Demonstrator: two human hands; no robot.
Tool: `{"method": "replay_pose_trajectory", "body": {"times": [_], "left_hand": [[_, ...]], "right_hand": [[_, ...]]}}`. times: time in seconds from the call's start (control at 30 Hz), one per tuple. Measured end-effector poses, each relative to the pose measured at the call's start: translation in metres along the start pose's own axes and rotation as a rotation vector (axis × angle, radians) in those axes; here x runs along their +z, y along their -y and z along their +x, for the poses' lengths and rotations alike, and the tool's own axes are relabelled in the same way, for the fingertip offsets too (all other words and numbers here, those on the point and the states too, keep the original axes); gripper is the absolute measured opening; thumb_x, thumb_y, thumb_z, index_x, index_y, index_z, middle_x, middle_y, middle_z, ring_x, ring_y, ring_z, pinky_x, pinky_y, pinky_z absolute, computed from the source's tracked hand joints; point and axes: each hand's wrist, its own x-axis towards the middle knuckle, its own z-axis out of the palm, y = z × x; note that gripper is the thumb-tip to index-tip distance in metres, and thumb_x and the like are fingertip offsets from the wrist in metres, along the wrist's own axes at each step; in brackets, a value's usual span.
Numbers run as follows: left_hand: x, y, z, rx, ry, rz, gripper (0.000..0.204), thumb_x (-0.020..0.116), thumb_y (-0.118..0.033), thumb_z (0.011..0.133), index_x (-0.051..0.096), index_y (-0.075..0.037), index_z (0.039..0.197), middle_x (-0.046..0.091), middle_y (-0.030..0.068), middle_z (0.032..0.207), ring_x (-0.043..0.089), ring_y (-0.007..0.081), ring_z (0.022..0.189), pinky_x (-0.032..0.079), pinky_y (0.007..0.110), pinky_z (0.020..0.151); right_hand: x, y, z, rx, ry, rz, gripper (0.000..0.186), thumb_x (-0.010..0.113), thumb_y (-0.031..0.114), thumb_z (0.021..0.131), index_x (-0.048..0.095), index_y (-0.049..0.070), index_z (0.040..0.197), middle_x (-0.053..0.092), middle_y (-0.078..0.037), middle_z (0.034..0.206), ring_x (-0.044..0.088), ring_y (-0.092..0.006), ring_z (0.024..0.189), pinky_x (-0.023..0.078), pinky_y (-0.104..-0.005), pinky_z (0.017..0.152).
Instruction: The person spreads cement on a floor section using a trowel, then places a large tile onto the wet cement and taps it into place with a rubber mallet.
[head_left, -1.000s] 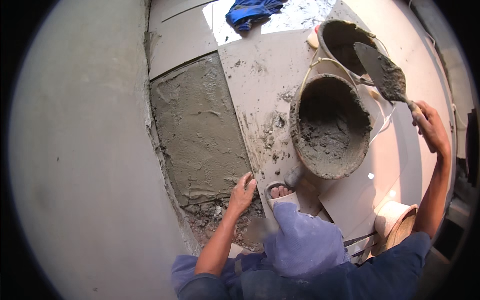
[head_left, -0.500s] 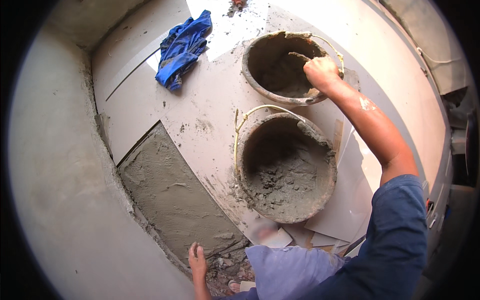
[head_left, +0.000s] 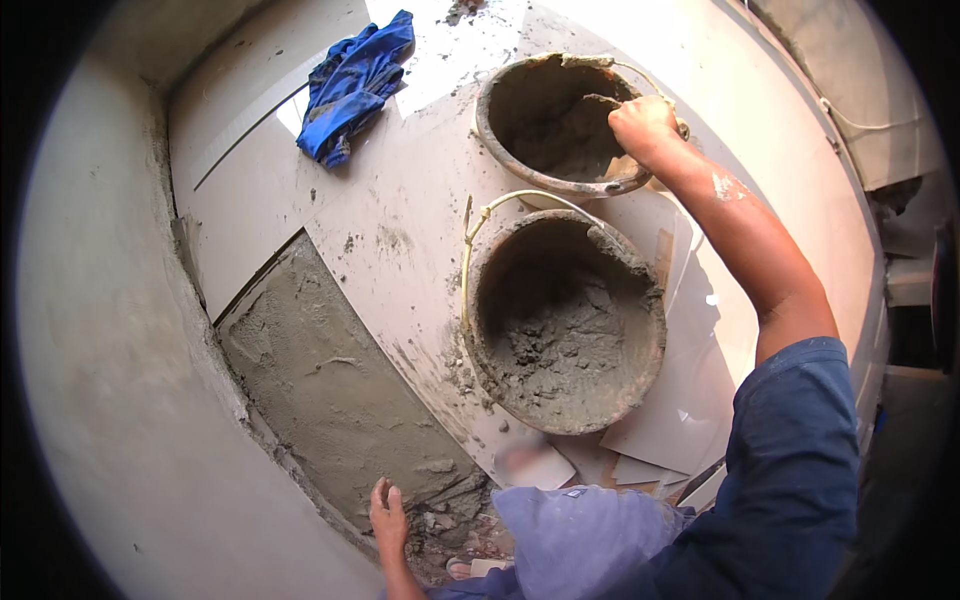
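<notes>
Trowel [head_left: 600, 99]: only the neck shows, just left of the grip, rest hidden in far bucket [head_left: 548, 182]. Right hand [head_left: 645, 128]: fist wrapped round its handle, at bucket's right rim. Nearer bucket [head_left: 545, 250], mortar inside, below grip, between it and trousers [head_left: 590, 535]. Blue cloth [head_left: 355, 90] well left of grip. Left hand [head_left: 390, 515]: fingers slightly apart, by mortar bed [head_left: 330, 370], lower left. Small dark mark [head_left: 575, 492] on trousers, unreadable.

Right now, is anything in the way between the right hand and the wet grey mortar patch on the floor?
Yes. In this view, a straight line from the right hand to the middle of the mortar patch crosses the rim of the far bucket, then the handle and upper left edge of the near bucket.
</notes>
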Motion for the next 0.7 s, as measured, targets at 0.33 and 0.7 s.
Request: {"method": "replay_pose_trajectory", "body": {"times": [0.33,0.7], "left_hand": [[-0.002,0.023,-0.006,0.038,-0.007,-0.07,0.048,0.056,-0.028,0.097,0.05,0.002,0.135,0.058,0.0216,0.131,0.056,0.0308,0.123,0.041,0.039,0.104],[-0.01,0.023,-0.016,0.071,-0.017,-0.096,0.049,0.054,-0.029,0.098,0.049,0.003,0.136,0.058,0.022,0.132,0.054,0.0311,0.125,0.04,0.039,0.105]], "right_hand": [[-0.013,0.009,-0.015,0.109,0.197,0.173,0.025,0.061,0.014,0.085,0.074,0.014,0.106,0.072,-0.008,0.111,0.069,-0.023,0.104,0.055,-0.036,0.084],[-0.026,0.021,-0.009,-0.03,0.255,0.25,0.033,0.068,0.022,0.077,0.073,0.013,0.109,0.072,-0.009,0.108,0.069,-0.0252,0.101,0.057,-0.0393,0.082]]}}
